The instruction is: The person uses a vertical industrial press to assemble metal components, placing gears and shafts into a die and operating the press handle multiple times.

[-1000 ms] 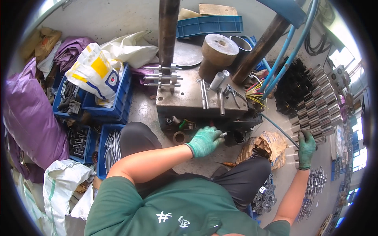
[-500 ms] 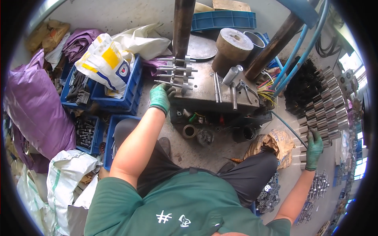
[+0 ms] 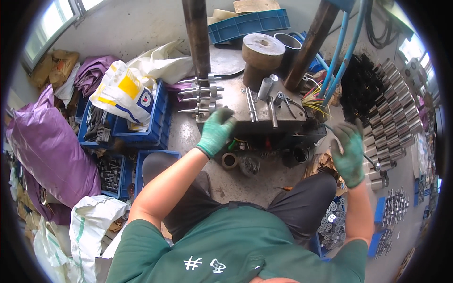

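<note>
My left hand [image 3: 217, 134], in a green glove, is at the front left edge of a metal bench [image 3: 231, 101]. Its fingers point up and look apart, and nothing shows in them. Just beyond it, several toothed metal shafts [image 3: 202, 98] lie in a row, their thin ends jutting left past the bench. My right hand [image 3: 349, 158], gloved too and slightly blurred, hangs right of the bench with its thumb spread from the fingers. Behind it passes a thin dark lever [image 3: 369, 159] with a round end; whether they touch I cannot tell.
Two steel posts [image 3: 196, 42] rise from the bench. On it lie metal rods [image 3: 272, 112], pliers [image 3: 293, 108] and a thick cylinder [image 3: 263, 52]. Blue crates [image 3: 163, 113] and a purple sack [image 3: 54, 155] are left; stacked metal cylinders [image 3: 391, 113] and gears [image 3: 330, 228] are right.
My left hand has moved from the shafts' left ends to the right and nearer. My right hand has come off the lever's end, moving left and up. The view has shifted.
</note>
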Tool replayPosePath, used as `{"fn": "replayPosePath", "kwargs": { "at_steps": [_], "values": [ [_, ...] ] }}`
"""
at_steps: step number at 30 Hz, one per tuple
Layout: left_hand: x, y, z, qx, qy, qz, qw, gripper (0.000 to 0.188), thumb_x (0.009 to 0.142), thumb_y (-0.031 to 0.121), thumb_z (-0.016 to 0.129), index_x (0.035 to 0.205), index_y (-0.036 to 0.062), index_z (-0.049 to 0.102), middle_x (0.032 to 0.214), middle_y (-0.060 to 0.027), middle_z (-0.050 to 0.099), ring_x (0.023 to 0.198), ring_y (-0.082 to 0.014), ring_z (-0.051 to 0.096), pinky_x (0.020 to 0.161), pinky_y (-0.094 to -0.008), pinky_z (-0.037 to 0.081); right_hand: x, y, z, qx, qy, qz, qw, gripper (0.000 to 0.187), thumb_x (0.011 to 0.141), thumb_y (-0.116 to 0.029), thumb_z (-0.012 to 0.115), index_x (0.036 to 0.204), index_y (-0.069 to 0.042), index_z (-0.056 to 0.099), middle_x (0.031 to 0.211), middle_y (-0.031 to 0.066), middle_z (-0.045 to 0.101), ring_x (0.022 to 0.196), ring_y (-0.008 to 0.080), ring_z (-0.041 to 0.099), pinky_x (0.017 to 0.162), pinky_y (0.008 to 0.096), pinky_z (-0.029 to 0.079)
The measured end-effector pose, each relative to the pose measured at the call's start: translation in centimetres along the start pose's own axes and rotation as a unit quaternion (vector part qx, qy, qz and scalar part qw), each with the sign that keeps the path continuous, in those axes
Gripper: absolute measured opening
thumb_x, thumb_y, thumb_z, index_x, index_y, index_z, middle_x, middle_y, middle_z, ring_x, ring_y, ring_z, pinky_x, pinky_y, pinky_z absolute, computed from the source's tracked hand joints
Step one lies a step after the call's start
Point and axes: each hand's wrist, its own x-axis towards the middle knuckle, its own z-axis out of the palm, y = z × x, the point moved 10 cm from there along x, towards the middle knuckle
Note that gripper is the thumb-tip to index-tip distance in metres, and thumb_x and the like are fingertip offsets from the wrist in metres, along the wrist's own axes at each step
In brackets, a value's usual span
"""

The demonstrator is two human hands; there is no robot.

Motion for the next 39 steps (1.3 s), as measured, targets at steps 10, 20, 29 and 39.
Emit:
{"fn": "replayPosePath", "kwargs": {
  "at_steps": [10,20,29,39],
  "values": [
    [3.1,3.7,10.3,0.439,-0.094,0.217,0.867,0.05,0.082,0.023,0.085,0.128,0.0118,0.071,0.117,-0.0193,0.067,0.112,-0.0391,0.066,0.095,-0.0499,0.057,5.3,6.7,22.6,0.244,0.033,0.166,0.955,0.035,0.087,-0.005,0.074,0.122,-0.003,0.072,0.125,0.0176,0.072,0.112,0.0363,0.07,0.098,0.0412,0.058],
    [3.4,1.7,8.8,0.313,-0.006,0.175,0.933,0.048,0.088,0.013,0.075,0.134,0.0078,0.064,0.104,-0.0198,0.072,0.093,-0.0375,0.073,0.086,-0.046,0.06,5.1,7.6,27.3,0.175,-0.012,0.171,0.969,0.047,0.08,-0.015,0.079,0.126,-0.004,0.073,0.133,0.0175,0.069,0.123,0.0392,0.065,0.109,0.0459,0.052],
    [-0.9,-5.6,10.1,-0.255,-0.069,-0.269,0.926,0.04,0.112,0.02,0.052,0.148,0.0024,0.052,0.1,-0.0132,0.072,0.08,-0.0208,0.072,0.064,-0.0303,0.059,5.0,7.1,28.0,0.188,0.003,0.153,0.97,0.043,0.083,-0.013,0.078,0.126,-0.009,0.073,0.13,0.0129,0.071,0.118,0.0376,0.064,0.105,0.0461,0.052],
    [3.1,-5.1,9.9,-0.348,-0.096,-0.221,0.906,0.039,0.108,0.013,0.06,0.143,-0.0006,0.051,0.122,-0.0159,0.069,0.099,-0.0235,0.071,0.08,-0.033,0.06,4.9,6.8,27.6,0.174,0.038,0.141,0.974,0.03,0.087,-0.007,0.077,0.117,-0.007,0.077,0.125,0.0121,0.072,0.115,0.0352,0.066,0.103,0.0425,0.053]
  ]
}}
